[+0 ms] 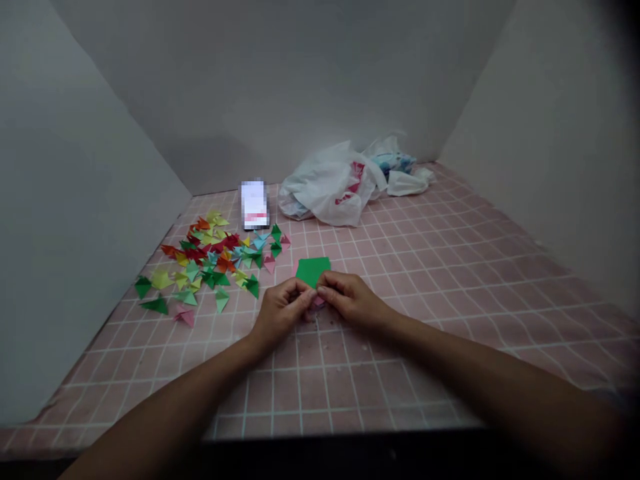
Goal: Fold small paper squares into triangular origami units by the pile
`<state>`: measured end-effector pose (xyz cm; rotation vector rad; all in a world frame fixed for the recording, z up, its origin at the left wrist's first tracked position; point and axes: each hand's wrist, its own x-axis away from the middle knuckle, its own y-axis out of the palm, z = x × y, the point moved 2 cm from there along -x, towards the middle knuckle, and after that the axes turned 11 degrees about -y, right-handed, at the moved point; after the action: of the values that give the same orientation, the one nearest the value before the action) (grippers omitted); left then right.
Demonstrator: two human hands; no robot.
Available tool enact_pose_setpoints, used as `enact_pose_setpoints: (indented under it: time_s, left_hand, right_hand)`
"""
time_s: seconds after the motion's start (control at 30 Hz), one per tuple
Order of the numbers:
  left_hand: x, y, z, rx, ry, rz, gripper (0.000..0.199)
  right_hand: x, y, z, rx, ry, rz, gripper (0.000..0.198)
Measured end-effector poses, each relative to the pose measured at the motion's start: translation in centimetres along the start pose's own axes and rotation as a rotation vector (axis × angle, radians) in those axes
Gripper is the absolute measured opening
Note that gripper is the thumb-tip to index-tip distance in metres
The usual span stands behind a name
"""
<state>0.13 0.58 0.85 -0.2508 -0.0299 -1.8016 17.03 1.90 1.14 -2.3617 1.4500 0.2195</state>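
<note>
Pink checked tablecloth (450, 260): L hand (281, 308) & R hand (354, 301) tog., pinched at green paper (313, 269), can't tell if gripping, w/ folded papers (215, 277) off L.

Light is dim, the phone screen (255, 200) glows pixelated, and the top-right corner blurs darkly.

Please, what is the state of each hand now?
Left hand: pinched closed near green paper; held item unclear.
Right hand: pinched closed too; held item also unclear.

Left grip (285, 303) and right grip (353, 300) pinch pink paper (319, 302) beside green paper (313, 270); folded pieces (215, 279) lie leftward.
</note>
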Motion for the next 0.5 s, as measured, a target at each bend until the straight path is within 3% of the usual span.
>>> enact_pose_setpoints:
  time_s: [0.13,0.33,0.5]
  left_hand:
    - [0.2,0.1,0.1,0.062,-0.008,0.02,0.028]
    - [0.0,0.2,0.3,0.121,-0.007,-0.005,0.028]
    - [0.2,-0.1,0.3,0.08,-0.028,-0.024,0.031]
  right_hand:
    - [0.3,0.6,0.4,-0.193,0.109,0.005,0.022]
    - [0.8,0.8,-0.4,-0.14,0.084,0.097,0.022]
    - [0.9,1.0,-0.7,-0.158,0.082,0.092,0.022]
